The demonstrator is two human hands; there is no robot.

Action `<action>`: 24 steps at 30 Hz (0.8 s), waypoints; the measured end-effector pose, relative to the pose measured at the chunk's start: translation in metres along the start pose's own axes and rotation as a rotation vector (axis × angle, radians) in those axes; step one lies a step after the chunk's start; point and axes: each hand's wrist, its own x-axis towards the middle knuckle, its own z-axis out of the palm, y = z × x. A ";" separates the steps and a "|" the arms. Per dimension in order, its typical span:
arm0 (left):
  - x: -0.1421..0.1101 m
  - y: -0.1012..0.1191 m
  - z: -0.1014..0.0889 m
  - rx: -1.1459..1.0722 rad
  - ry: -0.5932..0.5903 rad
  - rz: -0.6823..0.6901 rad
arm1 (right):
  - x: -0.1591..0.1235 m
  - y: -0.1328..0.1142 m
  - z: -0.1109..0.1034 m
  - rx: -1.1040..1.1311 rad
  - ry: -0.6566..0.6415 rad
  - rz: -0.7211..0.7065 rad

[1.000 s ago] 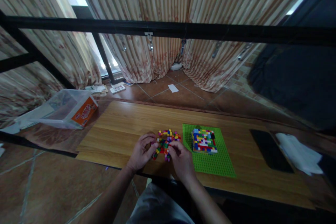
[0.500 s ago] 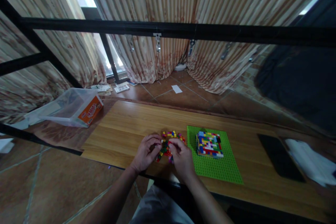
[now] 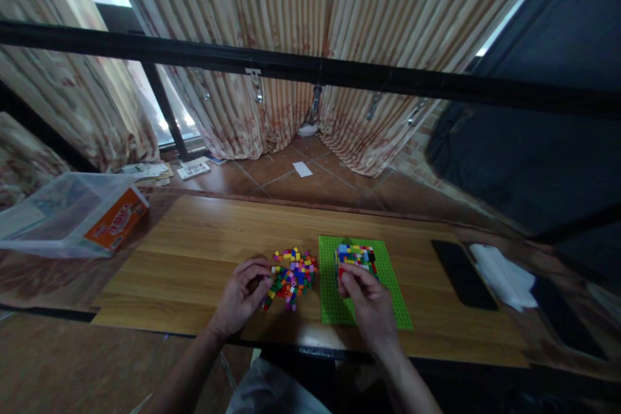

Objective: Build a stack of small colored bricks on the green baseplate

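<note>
My right hand (image 3: 371, 304) is over the green baseplate (image 3: 392, 307), its thumb and fingers pinched on a small red brick (image 3: 342, 271). Directly behind these fingers stands a block built of many-coloured bricks (image 3: 356, 253); the hand hides its near part. Whether the red brick touches the block, I cannot tell. My left hand (image 3: 240, 297) is at the left edge of a pile of loose small bricks (image 3: 295, 272), fingers curled in towards the thumb. What it holds, if anything, is too small to make out.
A clear plastic bin (image 3: 63, 220) with an orange label stands left of the wooden board (image 3: 204, 239). At the right lie a black flat object (image 3: 463, 275) and a white item (image 3: 502, 275). A dark rail (image 3: 291, 68) crosses in front of the curtains (image 3: 281, 6).
My right hand has moved right, from the loose bricks to the built block, carrying the red brick. My left hand has drawn slightly away from the pile. The view has shifted to the right.
</note>
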 end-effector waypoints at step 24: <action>0.003 0.001 -0.001 0.047 0.003 0.020 | 0.047 0.014 -0.022 -0.929 0.242 -0.360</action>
